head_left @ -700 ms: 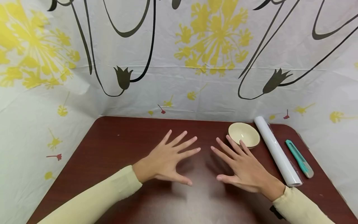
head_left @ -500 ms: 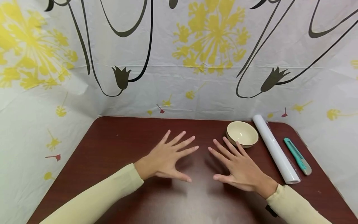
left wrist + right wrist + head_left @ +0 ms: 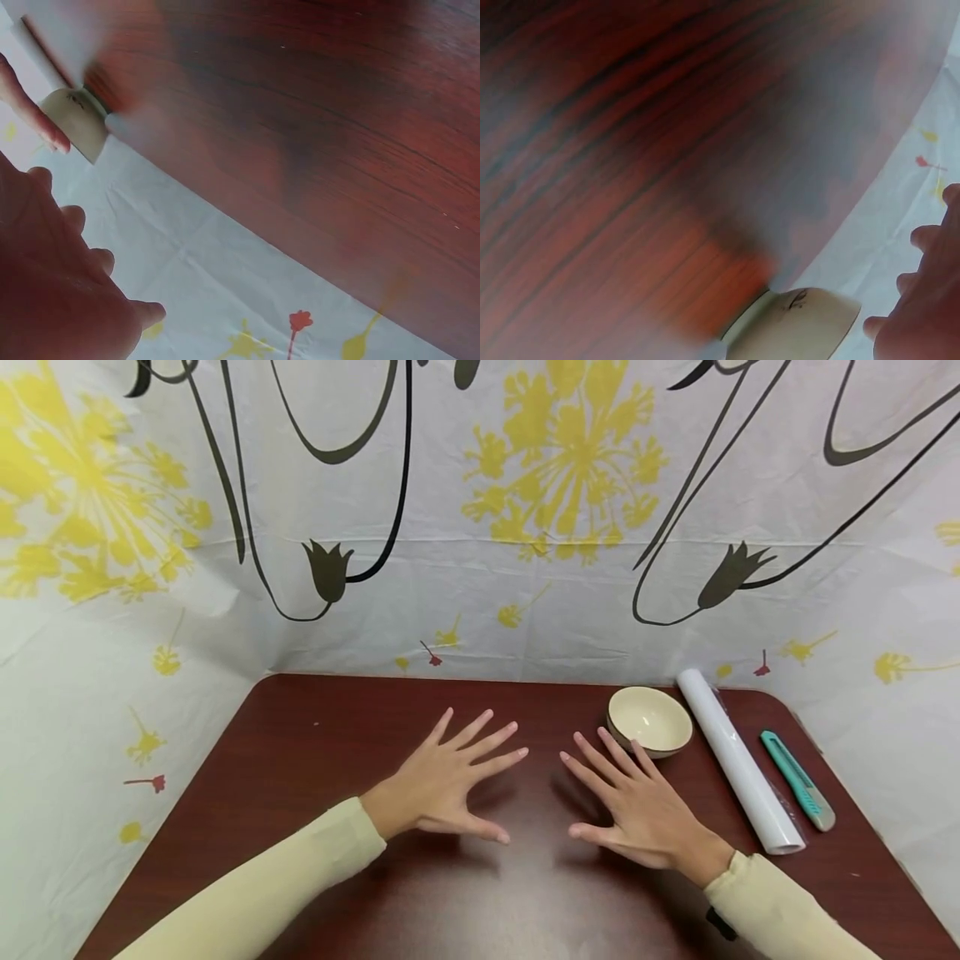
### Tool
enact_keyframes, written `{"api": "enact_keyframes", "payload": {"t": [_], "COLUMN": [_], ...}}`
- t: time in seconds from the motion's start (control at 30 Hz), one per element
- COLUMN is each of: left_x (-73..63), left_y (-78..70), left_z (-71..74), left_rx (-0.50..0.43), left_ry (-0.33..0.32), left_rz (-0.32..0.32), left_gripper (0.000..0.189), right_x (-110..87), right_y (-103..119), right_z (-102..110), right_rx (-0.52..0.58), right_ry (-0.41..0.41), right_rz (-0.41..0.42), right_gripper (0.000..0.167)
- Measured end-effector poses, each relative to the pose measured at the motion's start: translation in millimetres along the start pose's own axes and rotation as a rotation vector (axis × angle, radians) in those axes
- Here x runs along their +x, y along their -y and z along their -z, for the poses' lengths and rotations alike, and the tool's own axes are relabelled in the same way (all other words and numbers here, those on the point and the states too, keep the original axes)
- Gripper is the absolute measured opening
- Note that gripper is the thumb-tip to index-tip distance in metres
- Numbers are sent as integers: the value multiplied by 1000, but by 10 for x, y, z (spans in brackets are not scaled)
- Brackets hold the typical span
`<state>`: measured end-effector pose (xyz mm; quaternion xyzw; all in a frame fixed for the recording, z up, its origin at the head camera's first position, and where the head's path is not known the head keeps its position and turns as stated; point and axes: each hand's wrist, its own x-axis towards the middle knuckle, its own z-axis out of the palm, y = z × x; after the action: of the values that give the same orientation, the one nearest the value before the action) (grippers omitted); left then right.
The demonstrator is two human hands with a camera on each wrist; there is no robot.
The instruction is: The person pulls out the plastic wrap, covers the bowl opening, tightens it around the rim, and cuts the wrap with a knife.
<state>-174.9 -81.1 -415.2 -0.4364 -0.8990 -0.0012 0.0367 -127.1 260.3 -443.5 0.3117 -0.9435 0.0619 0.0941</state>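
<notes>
Both hands hover over a dark red wooden table point(image 3: 322, 760), palms down with fingers spread. The left hand point(image 3: 442, 785) is left of the middle and holds nothing. To its right, the right hand point(image 3: 637, 810) holds nothing either; its fingertips overlap the near rim of a cream bowl point(image 3: 651, 717) in the head view. The right wrist view shows that bowl point(image 3: 795, 326) apart from the fingers, with a dark mark on its outer wall. In the left wrist view the left hand point(image 3: 60, 277) has its fingers extended, and the bowl point(image 3: 79, 124) appears beyond.
Right of the bowl lies a white roll point(image 3: 738, 764) in clear wrap. A teal and grey box cutter point(image 3: 798, 781) lies near the table's right edge. White sheeting point(image 3: 450, 577) with yellow and dark flower prints hangs around the table's back and sides.
Both hands stay spread over the table, with only a slight shift of the right hand to the left. The whole head view has moved a little. Bowl, roll and cutter stay put.
</notes>
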Motion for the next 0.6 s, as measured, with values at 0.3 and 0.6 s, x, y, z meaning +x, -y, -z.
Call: {"api": "enact_keyframes", "payload": {"t": [0.3,0.6], "left_x": [-171,-395], "left_y": [97,298], "left_z": [-25,-39], "left_rx": [-10,-23], "left_ry": [-36,-60], "left_rz": [7,39], "left_gripper": [109,107], "right_x": [-171,-390], "right_y": [-153,-361], "right_z": [74,149], "right_rx": [-11,-19], "right_ry": [-47,-75], "right_rz": [-31,-79], "right_gripper": [91,92]}}
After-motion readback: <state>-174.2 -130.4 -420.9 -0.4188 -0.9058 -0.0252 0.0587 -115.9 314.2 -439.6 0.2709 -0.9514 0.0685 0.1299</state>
